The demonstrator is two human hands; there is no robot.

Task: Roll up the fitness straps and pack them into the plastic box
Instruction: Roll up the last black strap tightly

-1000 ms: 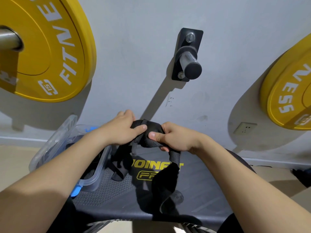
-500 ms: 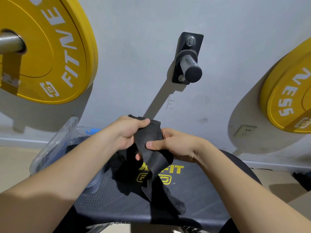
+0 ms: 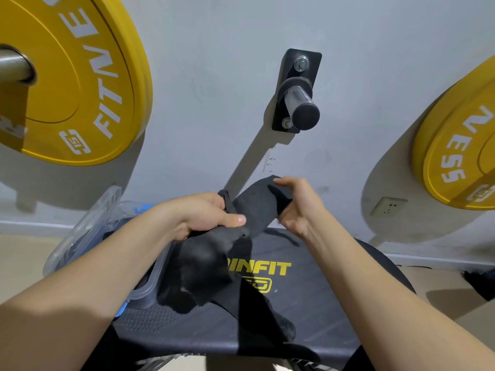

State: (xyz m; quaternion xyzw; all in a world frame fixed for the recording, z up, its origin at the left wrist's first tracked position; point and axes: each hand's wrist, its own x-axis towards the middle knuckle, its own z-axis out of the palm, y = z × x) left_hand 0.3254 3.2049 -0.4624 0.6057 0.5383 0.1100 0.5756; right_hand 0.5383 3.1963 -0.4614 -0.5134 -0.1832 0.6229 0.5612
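The strap (image 3: 257,207) has risen; left forearm (image 3: 107,263) partly hides plastic box (image 3: 88,231).

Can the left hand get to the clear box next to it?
Probably yes. The box looks open and lies right beside the left hand, a little below it, with nothing between them. That hand grips the strap, though, so the strap would come along.
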